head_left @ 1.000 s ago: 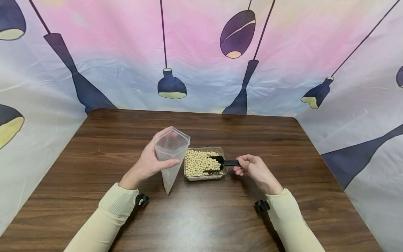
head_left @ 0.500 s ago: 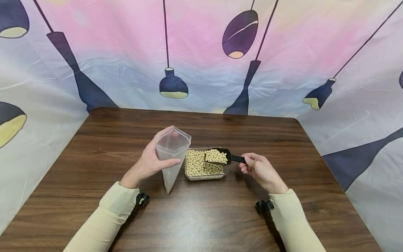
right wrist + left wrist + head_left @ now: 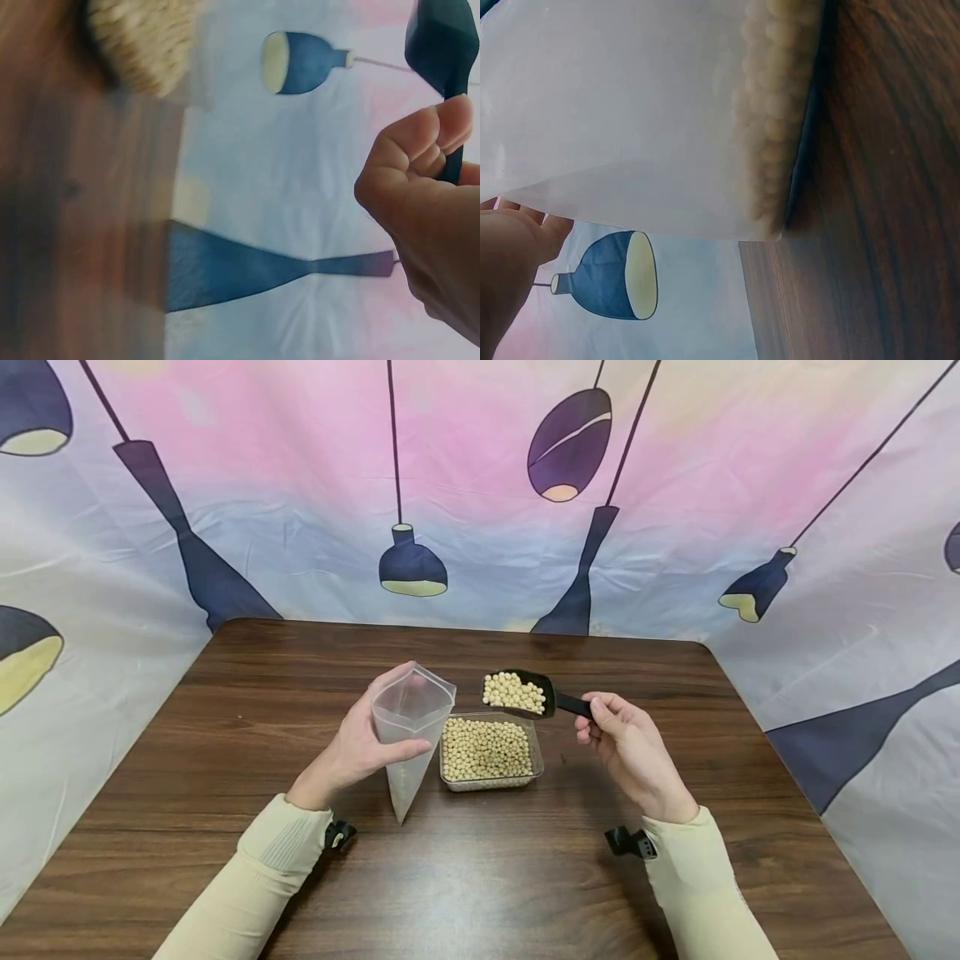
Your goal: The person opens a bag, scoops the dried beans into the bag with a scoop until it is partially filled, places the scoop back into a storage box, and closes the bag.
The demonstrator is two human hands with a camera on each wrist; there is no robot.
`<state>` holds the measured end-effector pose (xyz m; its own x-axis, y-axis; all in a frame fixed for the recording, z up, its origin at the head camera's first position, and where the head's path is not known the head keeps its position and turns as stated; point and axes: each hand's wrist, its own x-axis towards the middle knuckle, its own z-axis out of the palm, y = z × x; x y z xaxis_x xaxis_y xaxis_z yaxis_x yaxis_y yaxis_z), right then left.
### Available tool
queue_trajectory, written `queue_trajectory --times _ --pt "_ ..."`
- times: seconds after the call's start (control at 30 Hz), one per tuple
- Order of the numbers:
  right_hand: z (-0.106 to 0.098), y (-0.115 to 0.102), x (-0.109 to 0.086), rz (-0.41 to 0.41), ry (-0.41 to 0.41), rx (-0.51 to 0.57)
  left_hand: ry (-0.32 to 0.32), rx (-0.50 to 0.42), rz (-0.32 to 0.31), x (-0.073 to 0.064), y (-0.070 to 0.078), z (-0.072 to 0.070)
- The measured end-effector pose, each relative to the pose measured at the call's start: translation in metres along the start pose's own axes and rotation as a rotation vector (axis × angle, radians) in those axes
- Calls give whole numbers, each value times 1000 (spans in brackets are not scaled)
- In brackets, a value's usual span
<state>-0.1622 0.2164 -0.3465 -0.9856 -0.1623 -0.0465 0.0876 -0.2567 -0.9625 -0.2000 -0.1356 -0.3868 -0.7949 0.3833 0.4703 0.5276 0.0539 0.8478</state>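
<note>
My left hand point(image 3: 352, 743) grips a frosted, translucent bag point(image 3: 411, 718) near its wide mouth, which faces up. In the left wrist view, pale round beans point(image 3: 776, 97) show through the lower part of the bag. My right hand point(image 3: 630, 743) pinches the handle of a black scoop point(image 3: 551, 697), raised above the far rim of a clear container. Pale beans point(image 3: 513, 691) fill the scoop's bowl. The clear rectangular container point(image 3: 491, 783) stands on the table beside the bag and holds many more of these beans. The right wrist view shows the scoop's underside point(image 3: 442, 45).
The dark wood-grain table point(image 3: 465, 877) spans the area under both hands. Behind it hangs a pastel cloth backdrop point(image 3: 315, 527) printed with dark lamps. Each wrist wears a small black strap point(image 3: 630, 843).
My right hand has lifted the scoop, loaded with beans, up out of the container. My left hand keeps the bag in nearly the same place.
</note>
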Motion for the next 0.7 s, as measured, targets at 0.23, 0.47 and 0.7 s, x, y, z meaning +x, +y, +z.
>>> queue_trajectory --times 0.23,0.47,0.7 --pt "23 -15 -1 -105 -29 67 -3 -13 -22 -2 1 0" --pt "40 -24 1 -167 -51 89 -4 -22 -22 -1 2 1" --pt "50 -31 1 -176 -64 95 -15 -26 -10 0 3 1"
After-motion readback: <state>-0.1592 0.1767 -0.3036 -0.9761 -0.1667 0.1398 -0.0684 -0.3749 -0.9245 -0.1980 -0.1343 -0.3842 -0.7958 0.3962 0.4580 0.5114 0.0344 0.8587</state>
